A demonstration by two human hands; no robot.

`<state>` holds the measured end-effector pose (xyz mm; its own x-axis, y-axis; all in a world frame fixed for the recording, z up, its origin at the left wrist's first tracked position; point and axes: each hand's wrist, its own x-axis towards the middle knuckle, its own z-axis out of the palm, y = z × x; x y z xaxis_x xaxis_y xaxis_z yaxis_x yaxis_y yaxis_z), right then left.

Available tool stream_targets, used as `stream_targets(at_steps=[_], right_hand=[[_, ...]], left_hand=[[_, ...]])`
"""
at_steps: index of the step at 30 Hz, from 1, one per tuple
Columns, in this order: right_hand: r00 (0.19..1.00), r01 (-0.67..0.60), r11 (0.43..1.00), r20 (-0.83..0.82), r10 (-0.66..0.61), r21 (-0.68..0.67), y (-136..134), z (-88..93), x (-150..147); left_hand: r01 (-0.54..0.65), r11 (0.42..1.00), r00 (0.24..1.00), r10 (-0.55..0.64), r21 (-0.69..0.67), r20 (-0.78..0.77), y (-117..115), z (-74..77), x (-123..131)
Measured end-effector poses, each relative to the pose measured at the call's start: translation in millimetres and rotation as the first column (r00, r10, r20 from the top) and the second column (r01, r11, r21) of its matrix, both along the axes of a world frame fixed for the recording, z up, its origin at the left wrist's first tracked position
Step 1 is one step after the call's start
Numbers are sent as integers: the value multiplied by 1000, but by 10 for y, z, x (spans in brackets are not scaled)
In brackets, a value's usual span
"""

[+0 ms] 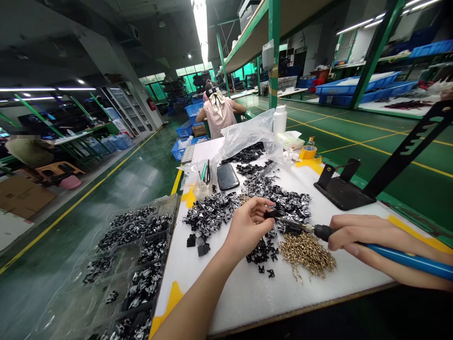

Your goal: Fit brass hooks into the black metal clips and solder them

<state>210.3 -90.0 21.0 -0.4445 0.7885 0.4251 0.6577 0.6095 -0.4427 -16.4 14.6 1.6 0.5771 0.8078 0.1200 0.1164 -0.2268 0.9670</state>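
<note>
My left hand [252, 226] is closed in a pinch on a small black part [272, 214] above the white tabletop [247, 297]. My right hand [368, 236] grips a soldering iron [323, 232] with a black collar and a blue cable or handle running back under the palm. The iron's metal tip points left and reaches the black part; whether it touches is hard to tell. Beneath the iron lies a heap of small brass pins [307, 255]. Small black pieces [262, 250] lie below my left hand, and black-and-silver clips [214, 212] are piled around it.
A compartmented clear tray [150, 203] of similar parts stands at the left. A phone [227, 177], plastic bag [244, 134], white bottle [280, 119] and yellow tape roll [308, 151] sit farther back. A black metal stand [345, 189] is at right. Another person [219, 113] sits ahead.
</note>
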Motion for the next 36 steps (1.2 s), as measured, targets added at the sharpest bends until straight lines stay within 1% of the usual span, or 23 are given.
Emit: stream_targets(at_steps=[4,8,11,14,16,18,21,27,36], right_hand=[[999,7,1000,-32,-8,-20,-4,-20,23],[1000,-2,1000,11,2,-4,-11,-30,47],[999,-1,999,52,-1,37,-34,-35,58],[997,44,996,65,-49,73,-69,-45,64],[997,54,996,60,-58,72,-87,-48,62],[998,36,997,46,-39,68,-95,-46,51],[999,22,997,24,-24,70,-91,-42,23],[997,53,997,51,-56,57,-85,-51,10],[993,42,999,107,-45,30,-79,-38,44]], left_hand=[[32,999,999,-31,13,-32,8,31,-14],[45,999,999,-46,-11,-29,-4,39,0],[29,998,1000,-29,-48,7,-8,9,21],[12,996,999,-8,-93,41,1,-32,37],[1,994,999,5,-112,53,10,-53,40],[-6,993,998,14,-120,64,15,-64,40],[-4,993,998,12,-114,68,9,-62,38],[-5,996,999,9,-90,42,-9,-38,40],[14,995,998,-7,-103,67,4,-94,22]])
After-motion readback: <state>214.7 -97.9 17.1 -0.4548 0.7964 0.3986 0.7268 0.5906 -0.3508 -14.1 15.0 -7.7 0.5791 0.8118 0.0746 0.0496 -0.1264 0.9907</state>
